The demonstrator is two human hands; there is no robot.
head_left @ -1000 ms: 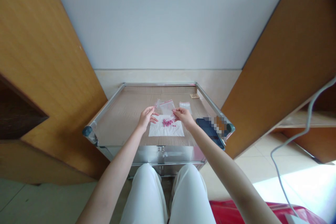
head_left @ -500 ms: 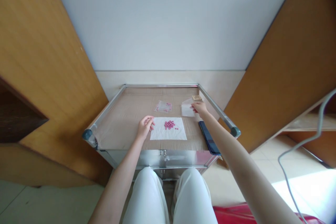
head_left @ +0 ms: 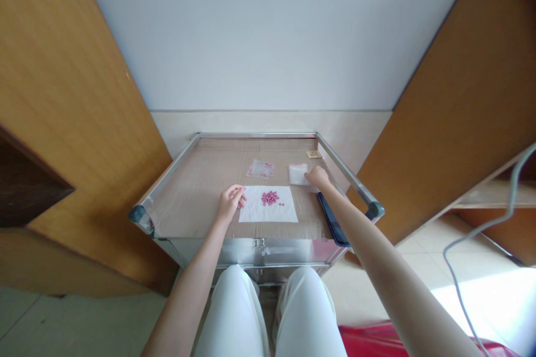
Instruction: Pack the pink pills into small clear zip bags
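A cardboard-brown tabletop [head_left: 188, 195] shows no raised rail at six o'clock, an open side over which anything that rolls could drop. On it lies a white sheet [head_left: 255, 213], taken here as the centre of the dial with twelve toward the wall; a tug or brush from the left hand [head_left: 231, 199], at its nine o'clock edge, might scatter the load. That hand is loosely curled, thumb and fingers parted, with nothing visible in its grasp. The right hand [head_left: 319, 176], at two o'clock, bends its fingers at the outer edge of a stack of transparent bags [head_left: 298, 174]; whether one is pinched cannot be told. Thin film may cling, so two could lift together. Pink beads [head_left: 269, 198] sit heaped mid-sheet, and two strays [head_left: 281, 204] at the heap's four o'clock look likeliest to roll off.

Beyond, a pale wall [head_left: 268, 39] closes off twelve, flanked by wooden panels [head_left: 456, 83] at ten and two. A red item [head_left: 368, 339] shows at five; a gray cable [head_left: 511, 192] hangs near three, away from the hands. A dark phone [head_left: 332, 220] lies at half past three beside the right forearm, seemingly the nearest obstacle. Bags with pink contents [head_left: 261, 168] rest at twelve, a tan card [head_left: 314, 154] between one and two.
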